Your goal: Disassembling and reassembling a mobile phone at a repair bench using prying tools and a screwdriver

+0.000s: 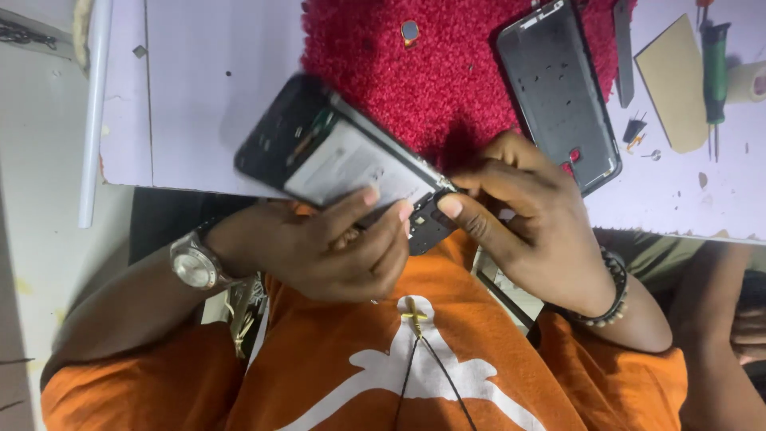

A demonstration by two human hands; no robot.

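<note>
Currently the opened phone [339,156] is held off the tabletop [199,96], in the air above the person's orange shirt [335,375], back cover removed so the pale battery and dark circuit area face the camera. Its long axis runs diagonally, upper left to lower right, with the lower end pointing toward the right hand [531,219]. Left hand [335,243], wearing a silver wristwatch [194,265], supports the phone from beneath: fingers [369,198] curl up over the near long edge and press on the battery face, so this hand is closed on the phone. Right hand sits just beside the phone's lower end; thumb and forefinger are pinched together at the lower right corner, touching the frame edge there. Whether they grip a small tool or part between them cannot be told; the spot is too small and partly hidden. A dark piece at the phone's bottom edge shows between the two hands. Both hands are at the phone; the right one is the one at the working corner. Behind, on the tabletop, a red textured mat [431,72] carries a separate dark phone back cover [558,92], well apart from the hands. A green-handled screwdriver [716,68] and a tan card [678,80] lie further right.
</note>
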